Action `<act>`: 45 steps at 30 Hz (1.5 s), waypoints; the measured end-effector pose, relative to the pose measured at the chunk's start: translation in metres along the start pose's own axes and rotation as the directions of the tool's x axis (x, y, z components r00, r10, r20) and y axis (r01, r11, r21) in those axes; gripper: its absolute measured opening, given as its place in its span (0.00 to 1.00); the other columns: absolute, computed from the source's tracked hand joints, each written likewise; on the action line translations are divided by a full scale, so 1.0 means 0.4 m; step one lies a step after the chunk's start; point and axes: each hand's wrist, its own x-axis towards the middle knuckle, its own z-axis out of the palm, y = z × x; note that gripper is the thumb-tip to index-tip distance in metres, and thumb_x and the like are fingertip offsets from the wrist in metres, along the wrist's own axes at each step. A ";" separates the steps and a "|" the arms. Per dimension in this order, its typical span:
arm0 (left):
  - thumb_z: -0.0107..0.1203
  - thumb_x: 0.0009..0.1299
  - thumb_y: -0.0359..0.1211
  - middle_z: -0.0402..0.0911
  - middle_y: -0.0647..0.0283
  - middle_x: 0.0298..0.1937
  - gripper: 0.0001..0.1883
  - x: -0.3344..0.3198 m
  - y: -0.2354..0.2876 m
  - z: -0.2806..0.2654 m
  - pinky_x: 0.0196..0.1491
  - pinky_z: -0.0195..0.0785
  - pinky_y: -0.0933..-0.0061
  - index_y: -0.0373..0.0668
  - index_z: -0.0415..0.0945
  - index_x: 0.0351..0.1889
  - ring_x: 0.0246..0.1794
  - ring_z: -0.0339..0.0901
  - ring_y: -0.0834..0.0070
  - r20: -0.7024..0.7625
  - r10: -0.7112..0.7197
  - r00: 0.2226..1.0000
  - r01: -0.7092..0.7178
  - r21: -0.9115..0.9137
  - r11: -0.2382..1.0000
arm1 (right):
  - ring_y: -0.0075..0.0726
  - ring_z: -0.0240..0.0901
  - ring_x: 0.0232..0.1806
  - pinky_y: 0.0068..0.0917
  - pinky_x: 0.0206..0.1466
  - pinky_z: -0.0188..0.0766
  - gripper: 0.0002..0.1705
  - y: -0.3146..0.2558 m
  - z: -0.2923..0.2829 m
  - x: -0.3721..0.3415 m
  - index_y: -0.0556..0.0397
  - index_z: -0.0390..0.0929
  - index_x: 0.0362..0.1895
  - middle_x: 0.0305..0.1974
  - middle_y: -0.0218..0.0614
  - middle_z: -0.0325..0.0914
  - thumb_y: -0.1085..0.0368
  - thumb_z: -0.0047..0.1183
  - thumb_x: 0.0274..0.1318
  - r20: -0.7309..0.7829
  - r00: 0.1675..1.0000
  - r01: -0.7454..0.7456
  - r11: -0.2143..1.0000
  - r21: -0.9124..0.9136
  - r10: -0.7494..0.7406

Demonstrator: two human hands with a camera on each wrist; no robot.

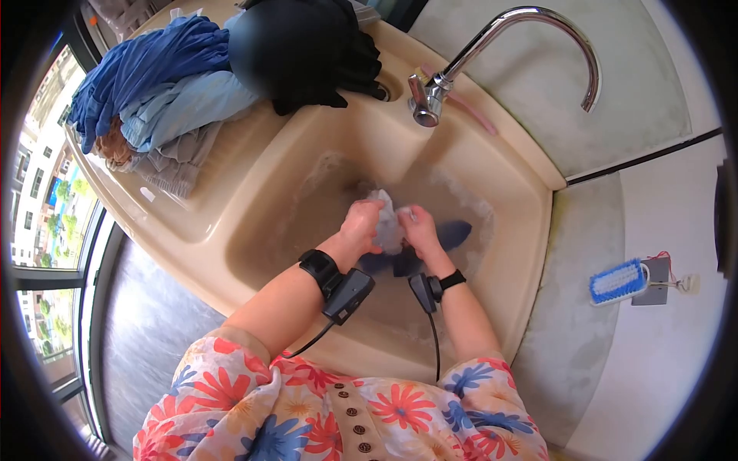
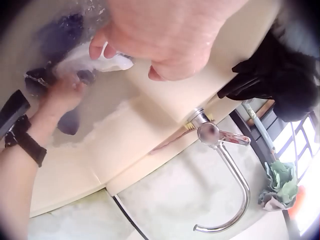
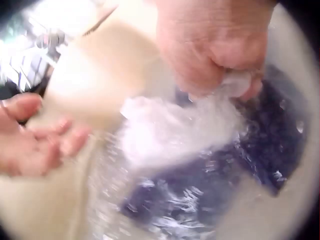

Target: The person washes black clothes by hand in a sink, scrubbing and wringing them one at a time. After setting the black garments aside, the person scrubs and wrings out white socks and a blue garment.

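Observation:
Over the murky water, the right hand (image 1: 419, 229) pinches a wet white cloth (image 1: 388, 223), its fingers curled at one end of it in the right wrist view. Beside the cloth is the left hand (image 1: 360, 225); the right wrist view shows its fingers (image 3: 50, 142) loosely bent and apart from the cloth. A dark navy cloth (image 1: 453, 233) lies partly under water below both hands, its folds spread around the white one. Splashes and drops show near the white cloth in the right wrist view.
The beige sink (image 1: 530, 192) surrounds the hands. A chrome tap (image 1: 427, 107) arches at the back right. Blue clothes (image 1: 165, 65) and a black garment (image 1: 307, 58) are heaped on the left ledge. A blue-and-white brush (image 1: 619, 282) hangs on the right wall.

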 end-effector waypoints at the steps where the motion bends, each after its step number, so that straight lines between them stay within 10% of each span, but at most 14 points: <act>1: 0.48 0.64 0.41 0.66 0.56 0.53 0.21 -0.002 -0.002 0.003 0.45 0.59 0.35 0.49 0.64 0.55 0.54 0.63 0.54 -0.036 -0.051 0.998 0.051 0.018 0.999 | 0.26 0.71 0.27 0.25 0.31 0.69 0.08 -0.062 0.005 -0.041 0.53 0.73 0.35 0.25 0.32 0.75 0.63 0.51 0.53 0.078 0.992 0.087 0.991 0.105 -0.096; 4: 0.42 0.67 0.46 0.68 0.52 0.52 0.21 0.011 -0.006 -0.020 0.42 0.56 0.30 0.49 0.64 0.54 0.52 0.65 0.49 0.212 -0.083 0.974 0.103 -0.088 0.991 | 0.22 0.69 0.26 0.22 0.30 0.68 0.07 -0.186 0.057 -0.142 0.55 0.74 0.34 0.25 0.30 0.75 0.65 0.52 0.53 0.064 0.865 0.475 0.852 0.220 -0.498; 5: 0.39 0.67 0.45 0.73 0.54 0.45 0.18 0.117 -0.068 -0.052 0.40 0.64 0.39 0.45 0.67 0.48 0.43 0.72 0.53 0.416 0.167 0.894 -0.067 -0.244 0.968 | 0.21 0.69 0.26 0.23 0.32 0.69 0.08 -0.198 0.080 -0.166 0.55 0.73 0.34 0.25 0.30 0.75 0.65 0.54 0.52 0.035 0.816 0.567 0.811 0.147 -0.577; 8: 0.39 0.67 0.42 0.76 0.57 0.37 0.16 0.118 -0.081 -0.085 0.37 0.69 0.54 0.41 0.71 0.39 0.34 0.76 0.60 0.440 0.311 0.842 -0.134 -0.388 0.912 | 0.22 0.67 0.26 0.22 0.32 0.67 0.07 -0.201 0.139 -0.198 0.56 0.71 0.31 0.23 0.36 0.73 0.66 0.53 0.52 -0.009 0.717 0.693 0.714 -0.102 -0.697; 10: 0.40 0.65 0.35 0.77 0.57 0.33 0.12 0.063 -0.048 -0.048 0.34 0.71 0.64 0.37 0.72 0.33 0.29 0.76 0.65 0.387 0.238 0.891 0.020 -0.556 0.831 | 0.33 0.72 0.26 0.27 0.33 0.68 0.09 -0.156 0.144 -0.135 0.57 0.71 0.32 0.23 0.44 0.73 0.65 0.53 0.51 -0.087 0.719 0.677 0.723 -0.138 -0.690; 12: 0.41 0.63 0.30 0.77 0.57 0.33 0.10 0.052 -0.029 -0.014 0.33 0.70 0.61 0.36 0.73 0.33 0.30 0.76 0.64 -0.025 0.251 0.968 -0.250 -0.240 0.938 | 0.59 0.73 0.31 0.42 0.35 0.70 0.11 -0.094 0.105 -0.042 0.54 0.71 0.35 0.26 0.53 0.74 0.60 0.49 0.52 -0.224 0.795 0.452 0.797 -0.400 -0.564; 20: 0.48 0.61 0.30 0.66 0.48 0.53 0.26 0.007 -0.002 -0.009 0.47 0.66 0.50 0.34 0.60 0.58 0.52 0.66 0.54 0.027 0.255 0.966 -0.257 0.134 0.957 | 0.61 0.71 0.36 0.48 0.40 0.67 0.14 0.149 -0.036 0.029 0.54 0.70 0.36 0.32 0.53 0.75 0.58 0.49 0.49 -0.382 0.829 0.143 0.815 -0.561 -0.408; 23: 0.48 0.63 0.34 0.59 0.44 0.58 0.29 0.005 -0.006 -0.008 0.52 0.60 0.45 0.34 0.55 0.61 0.58 0.59 0.47 0.087 0.188 0.978 -0.195 0.086 0.977 | 0.58 0.72 0.39 0.41 0.43 0.68 0.16 0.213 -0.046 0.023 0.54 0.73 0.36 0.33 0.53 0.75 0.56 0.51 0.48 0.012 0.938 0.262 0.688 -0.677 -0.346; 28: 0.46 0.67 0.41 0.49 0.41 0.63 0.30 -0.010 -0.011 -0.001 0.51 0.59 0.39 0.34 0.52 0.63 0.59 0.54 0.37 0.164 -0.020 0.986 0.025 -0.028 0.999 | 0.55 0.74 0.35 0.38 0.39 0.70 0.14 0.027 -0.075 -0.005 0.55 0.74 0.36 0.30 0.49 0.76 0.59 0.52 0.48 -0.150 0.911 0.214 0.753 -0.623 -0.383; 31: 0.44 0.68 0.43 0.58 0.41 0.58 0.28 -0.021 -0.010 0.023 0.47 0.62 0.36 0.34 0.56 0.59 0.55 0.62 0.42 0.069 -0.233 0.970 0.234 -0.003 0.972 | 0.41 0.75 0.31 0.31 0.36 0.70 0.11 -0.114 -0.061 -0.082 0.55 0.74 0.35 0.28 0.43 0.77 0.63 0.53 0.49 -0.016 0.871 0.466 0.836 -0.291 -0.491; 34: 0.41 0.69 0.47 0.69 0.43 0.48 0.25 -0.006 -0.022 0.003 0.41 0.67 0.39 0.35 0.60 0.53 0.47 0.70 0.49 0.421 -0.151 0.895 0.210 -0.098 0.973 | 0.23 0.69 0.27 0.23 0.32 0.68 0.06 -0.201 -0.018 -0.188 0.55 0.73 0.35 0.26 0.32 0.75 0.69 0.53 0.50 0.196 0.784 0.612 0.787 -0.081 -0.589; 42: 0.40 0.71 0.33 0.73 0.49 0.40 0.14 0.023 -0.013 -0.009 0.39 0.73 0.55 0.32 0.60 0.48 0.35 0.75 0.57 0.361 -0.052 0.931 0.181 -0.334 0.925 | 0.17 0.67 0.33 0.20 0.36 0.67 0.07 -0.231 -0.022 -0.302 0.54 0.73 0.34 0.30 0.25 0.72 0.65 0.54 0.53 0.519 0.779 0.345 0.932 0.115 -0.352; 45: 0.43 0.70 0.33 0.76 0.50 0.36 0.12 0.055 -0.035 0.009 0.39 0.72 0.55 0.35 0.64 0.45 0.36 0.77 0.60 0.440 0.005 0.898 0.229 -0.478 0.848 | 0.17 0.67 0.35 0.18 0.39 0.66 0.06 -0.249 -0.085 -0.225 0.53 0.73 0.34 0.31 0.24 0.73 0.66 0.54 0.52 0.349 0.805 0.439 0.878 0.191 -0.479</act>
